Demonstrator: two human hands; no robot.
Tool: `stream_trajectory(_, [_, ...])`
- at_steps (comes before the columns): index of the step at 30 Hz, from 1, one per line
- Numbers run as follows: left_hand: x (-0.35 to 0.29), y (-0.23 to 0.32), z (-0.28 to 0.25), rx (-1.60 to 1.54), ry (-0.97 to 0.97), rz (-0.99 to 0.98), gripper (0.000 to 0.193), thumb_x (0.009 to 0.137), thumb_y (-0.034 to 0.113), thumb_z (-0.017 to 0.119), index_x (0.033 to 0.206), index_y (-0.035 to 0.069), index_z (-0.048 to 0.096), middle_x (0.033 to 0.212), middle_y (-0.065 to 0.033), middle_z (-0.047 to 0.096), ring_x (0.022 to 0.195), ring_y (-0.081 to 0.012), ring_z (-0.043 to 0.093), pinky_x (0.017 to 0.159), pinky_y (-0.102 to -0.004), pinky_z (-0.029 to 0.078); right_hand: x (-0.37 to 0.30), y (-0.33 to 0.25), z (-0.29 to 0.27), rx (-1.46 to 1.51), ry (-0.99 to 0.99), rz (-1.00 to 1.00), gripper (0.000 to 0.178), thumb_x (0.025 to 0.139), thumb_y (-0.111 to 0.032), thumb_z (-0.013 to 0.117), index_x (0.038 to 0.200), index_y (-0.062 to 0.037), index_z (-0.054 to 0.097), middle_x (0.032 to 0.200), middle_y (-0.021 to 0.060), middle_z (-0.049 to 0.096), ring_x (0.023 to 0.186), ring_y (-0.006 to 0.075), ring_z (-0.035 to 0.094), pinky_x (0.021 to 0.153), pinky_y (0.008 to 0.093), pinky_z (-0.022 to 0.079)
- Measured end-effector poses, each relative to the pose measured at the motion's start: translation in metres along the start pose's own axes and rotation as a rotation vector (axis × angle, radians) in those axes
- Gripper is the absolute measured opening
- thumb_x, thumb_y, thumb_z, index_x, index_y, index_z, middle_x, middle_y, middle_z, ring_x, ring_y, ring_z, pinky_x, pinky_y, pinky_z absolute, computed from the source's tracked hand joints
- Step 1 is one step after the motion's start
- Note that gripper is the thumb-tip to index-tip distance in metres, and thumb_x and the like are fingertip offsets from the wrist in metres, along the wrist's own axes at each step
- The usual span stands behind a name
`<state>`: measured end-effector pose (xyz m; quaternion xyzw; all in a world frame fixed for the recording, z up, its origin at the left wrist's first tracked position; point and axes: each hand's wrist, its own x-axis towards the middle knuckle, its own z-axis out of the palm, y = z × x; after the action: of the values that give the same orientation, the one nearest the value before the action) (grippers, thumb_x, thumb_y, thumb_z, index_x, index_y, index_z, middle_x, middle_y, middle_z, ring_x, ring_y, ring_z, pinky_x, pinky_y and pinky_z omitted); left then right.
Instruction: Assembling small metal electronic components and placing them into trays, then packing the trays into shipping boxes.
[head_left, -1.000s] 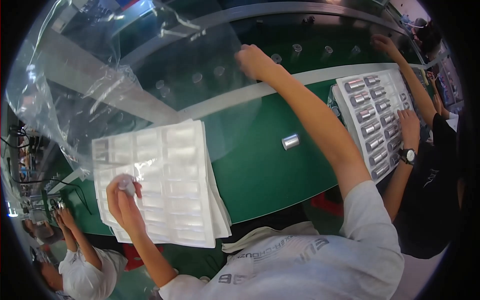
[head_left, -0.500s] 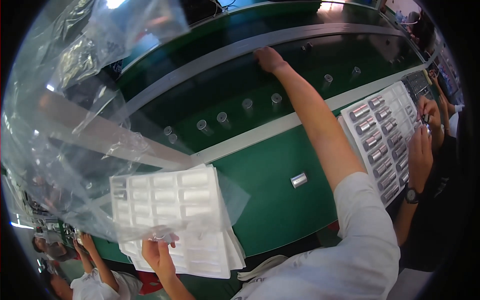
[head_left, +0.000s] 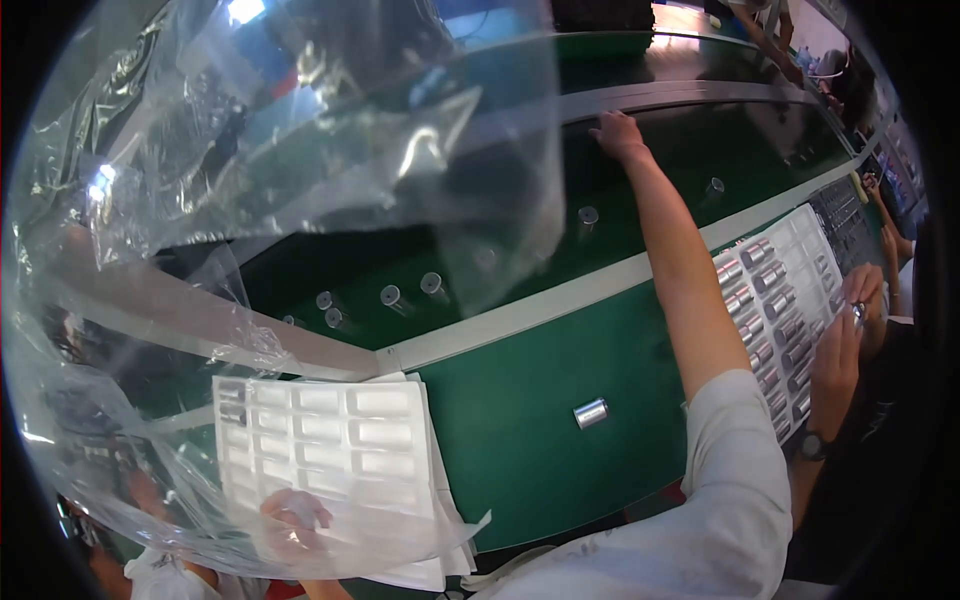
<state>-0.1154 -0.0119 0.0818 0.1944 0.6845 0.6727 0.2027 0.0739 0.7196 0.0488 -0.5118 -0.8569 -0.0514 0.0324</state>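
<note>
White tray stack [head_left: 385,433], pocketed, at seven to eight o'clock on the green bench [head_left: 530,430], partly under a clear plastic film [head_left: 425,150]; pockets plainly in view appear vacant. Left hand [head_left: 292,515], one, over the stack's lower part, behind the film; fingers bent, but whether they grip film or something else cannot be told. Right hand [head_left: 619,135], one, arm outstretched toward one o'clock, over the dark strip [head_left: 700,145] beyond the pale rail [head_left: 530,308]; fingers look loosely curled, contents not discernible. Nearest to it: upright metal cylinder [head_left: 588,215], at its seven o'clock. Loose cylinder [head_left: 591,413], lying on the bench, at four to five o'clock. Handling notes, by judgement: keep film lifted clear of the pockets, lest a fold drag the trays askew; steady the stack by its rim; approach upright pieces from above, lest they topple; keep the sleeve [head_left: 735,420] off the loose one.
</note>
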Motion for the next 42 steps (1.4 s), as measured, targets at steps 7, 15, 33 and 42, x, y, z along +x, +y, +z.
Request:
stream_trajectory(7, [-0.018,0.01,0.012,-0.054,-0.02,0.083,0.034,0.098,0.027,0.055,0.121,0.002,0.05,0.09,-0.0102,0.057,0.076,-0.0173,0.054,0.061,-0.0293,0.043,-0.008,-0.03,0.011,0.095,0.095,-0.051,0.024,0.094,-0.012,0.049,0.111,-0.01,0.065,0.103,0.0203,0.063,0.096,0.0322,0.065,0.084,0.0413,0.053])
stream_trajectory(15, [-0.052,0.003,0.032,-0.136,-0.068,0.103,0.031,0.097,0.025,0.057,0.115,0.0,0.052,0.095,-0.0182,0.062,0.07,-0.0216,0.06,0.058,-0.0306,0.047,-0.153,-0.085,-0.096,0.606,0.341,-0.452,0.025,0.084,-0.013,0.068,0.109,-0.0129,0.068,0.084,0.0094,0.067,0.065,0.0196,0.062,0.065,0.0316,0.052])
stream_trajectory(33, [-0.1,-0.052,0.128,-0.684,-0.37,-0.213,0.041,0.091,0.003,0.061,0.13,-0.004,0.049,0.108,-0.0183,0.064,0.097,-0.0279,0.067,0.082,-0.0355,0.054,-0.431,-0.116,-0.049,0.408,0.145,-0.567,0.022,0.084,-0.008,0.066,0.105,-0.0023,0.062,0.123,0.0129,0.063,0.096,0.03,0.063,0.081,0.0371,0.05])
stream_trajectory(42, [-0.104,-0.055,0.124,-0.688,-0.404,-0.324,0.034,0.097,0.011,0.05,0.127,-0.003,0.052,0.108,-0.0177,0.065,0.096,-0.0267,0.066,0.081,-0.0353,0.052,-0.467,-0.134,-0.068,1.473,-0.033,-0.105,0.031,0.086,0.0,0.065,0.115,0.0011,0.057,0.114,0.0135,0.061,0.093,0.0147,0.061,0.079,0.0246,0.05])
